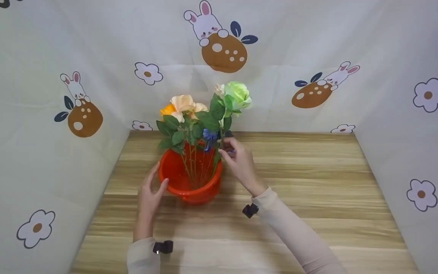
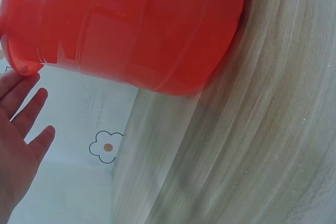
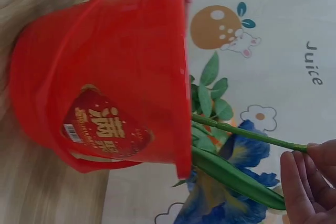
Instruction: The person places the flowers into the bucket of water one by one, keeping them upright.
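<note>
A red plastic bucket [image 1: 202, 197] stands upright on the wooden table, holding several artificial flowers. My left hand [image 1: 151, 198] is at the bucket's left rim, its fingers fairly straight and touching the rim in the left wrist view. With thumb and fingers, my right hand [image 1: 241, 163] pinches a thin green stem [image 3: 257, 137] above the right side of the rim. A pale green rose [image 1: 238, 95] rises above that hand. Peach roses [image 1: 183, 103] and an orange flower [image 1: 167, 110] lean to the left. A blue flower [image 3: 244, 148] is beside the pinched stem.
The bucket's red handle [image 3: 50, 85] hangs down along its side, near a printed label [image 3: 102, 121]. Wood-grain tabletop [image 1: 302, 182] extends to the right. A pale cloth [image 1: 272, 83] with rabbits and flowers printed on it surrounds the back and sides.
</note>
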